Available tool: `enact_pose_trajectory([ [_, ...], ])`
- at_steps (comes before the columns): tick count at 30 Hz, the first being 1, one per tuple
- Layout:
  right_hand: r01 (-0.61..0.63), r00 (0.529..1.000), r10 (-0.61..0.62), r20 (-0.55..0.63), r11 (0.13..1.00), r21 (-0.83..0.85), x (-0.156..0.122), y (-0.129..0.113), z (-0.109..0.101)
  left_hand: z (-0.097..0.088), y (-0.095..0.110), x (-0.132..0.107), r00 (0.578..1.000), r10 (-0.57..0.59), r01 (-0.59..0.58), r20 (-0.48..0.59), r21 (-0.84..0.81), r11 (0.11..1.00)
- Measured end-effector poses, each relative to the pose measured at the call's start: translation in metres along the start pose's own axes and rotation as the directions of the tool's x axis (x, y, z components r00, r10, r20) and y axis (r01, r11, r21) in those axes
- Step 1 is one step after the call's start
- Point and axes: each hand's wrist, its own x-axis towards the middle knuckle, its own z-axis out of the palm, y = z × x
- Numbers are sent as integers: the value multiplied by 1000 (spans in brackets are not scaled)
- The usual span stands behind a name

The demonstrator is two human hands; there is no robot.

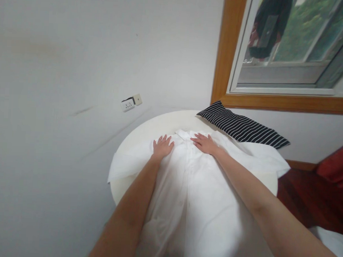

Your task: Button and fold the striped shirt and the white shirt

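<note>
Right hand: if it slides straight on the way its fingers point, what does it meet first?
Most likely the collar of the white shirt, just ahead of the right hand; whether the two touch is hard to tell.

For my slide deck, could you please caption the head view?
Left hand and right hand rest open on a white shirt spread over a round table.

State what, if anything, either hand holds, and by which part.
Nothing: left hand and right hand both lie open on the white collared fabric shirt.
</note>
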Motion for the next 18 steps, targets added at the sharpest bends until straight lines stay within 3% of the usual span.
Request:
enact_pose_trajectory([
  [3,-14,1000,14,-1,1000,-7,6,-1,0,-1,-1,-3,999,21,-22,-48,-13,1000],
  [5,-47,999,47,-10,999,-10,11,-2,1,-3,-1,-9,986,63,-66,-154,-17,998],
  [9,-59,998,59,-21,998,-3,20,-3,4,-6,6,-25,906,266,-307,-329,-79,948],
  [12,-31,999,31,-19,1000,-4,22,0,5,-3,13,-35,888,378,-420,-261,-130,898],
  [15,-6,1000,6,-13,1000,-12,18,-1,1,2,17,-37,922,355,-367,-156,-54,929],
  [18,-16,990,6,-143,997,-74,9,-11,-8,7,19,-35,947,290,-293,-141,-1,956],
])
